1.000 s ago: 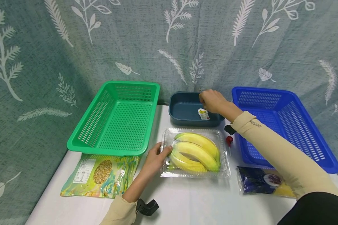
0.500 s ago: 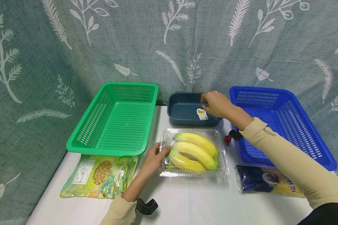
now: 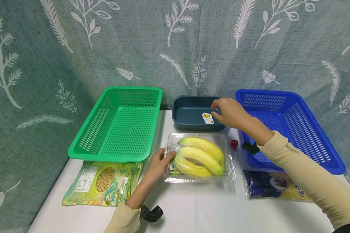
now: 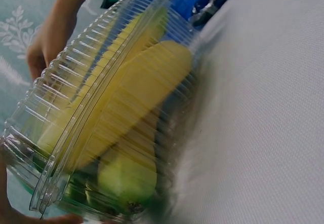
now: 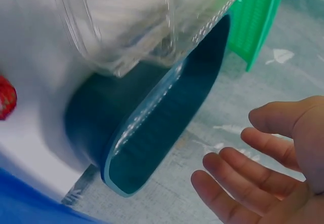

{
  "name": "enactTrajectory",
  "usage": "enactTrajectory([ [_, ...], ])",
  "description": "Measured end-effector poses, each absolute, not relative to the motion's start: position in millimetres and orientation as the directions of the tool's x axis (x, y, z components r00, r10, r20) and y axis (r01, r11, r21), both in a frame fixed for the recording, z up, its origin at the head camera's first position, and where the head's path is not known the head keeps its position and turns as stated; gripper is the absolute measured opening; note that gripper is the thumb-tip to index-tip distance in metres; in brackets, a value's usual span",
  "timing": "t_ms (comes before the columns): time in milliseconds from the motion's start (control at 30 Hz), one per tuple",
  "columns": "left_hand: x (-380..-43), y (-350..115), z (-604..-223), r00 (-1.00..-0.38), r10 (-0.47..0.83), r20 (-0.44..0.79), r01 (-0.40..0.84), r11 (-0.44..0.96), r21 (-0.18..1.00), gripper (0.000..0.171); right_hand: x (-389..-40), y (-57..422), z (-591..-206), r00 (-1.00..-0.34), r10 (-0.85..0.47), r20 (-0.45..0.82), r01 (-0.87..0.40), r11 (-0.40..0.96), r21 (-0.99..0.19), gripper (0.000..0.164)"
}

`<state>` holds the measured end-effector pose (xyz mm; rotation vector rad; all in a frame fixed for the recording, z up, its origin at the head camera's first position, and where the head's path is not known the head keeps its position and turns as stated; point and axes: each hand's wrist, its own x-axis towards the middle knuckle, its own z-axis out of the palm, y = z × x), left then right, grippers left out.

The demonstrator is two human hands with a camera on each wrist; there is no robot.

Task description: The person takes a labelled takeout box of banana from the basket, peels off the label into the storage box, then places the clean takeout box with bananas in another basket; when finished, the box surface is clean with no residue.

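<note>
Head view: the left hand (image 3: 158, 163) pinches the near-left corner of the clear plastic clamshell of yellow bananas (image 3: 199, 157), which lies mid-bench between the green mesh basket (image 3: 119, 123) and the blue mesh basket (image 3: 285, 124). The right hand (image 3: 231, 113), its grip released, hovers over the dark teal plastic tray (image 3: 189, 113) holding a banana sticker (image 3: 208, 118). Judging by this, a firm left pinch should keep the clamshell from sliding. Only the right wrist view shows the loose, empty fingers (image 5: 253, 173); only the left wrist view shows the clamshell's ribbed seam.
</note>
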<state>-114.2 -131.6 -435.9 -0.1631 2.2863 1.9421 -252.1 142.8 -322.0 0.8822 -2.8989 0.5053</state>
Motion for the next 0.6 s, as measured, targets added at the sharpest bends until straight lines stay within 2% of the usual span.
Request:
enactTrajectory([
  [267,-114,-132,-436,-0.980,0.006,-0.199,-0.195,0.171,0.966,0.055,-224,151,-323,-0.855,-0.482,0.192,-0.518,0.768,-0.377,0.030],
  [600,-115,-132,-435,-0.979,0.007,-0.202,-0.198,0.170,0.965,0.055,-193,163,-333,-0.900,-0.403,0.166,-0.428,0.747,-0.509,0.054],
])
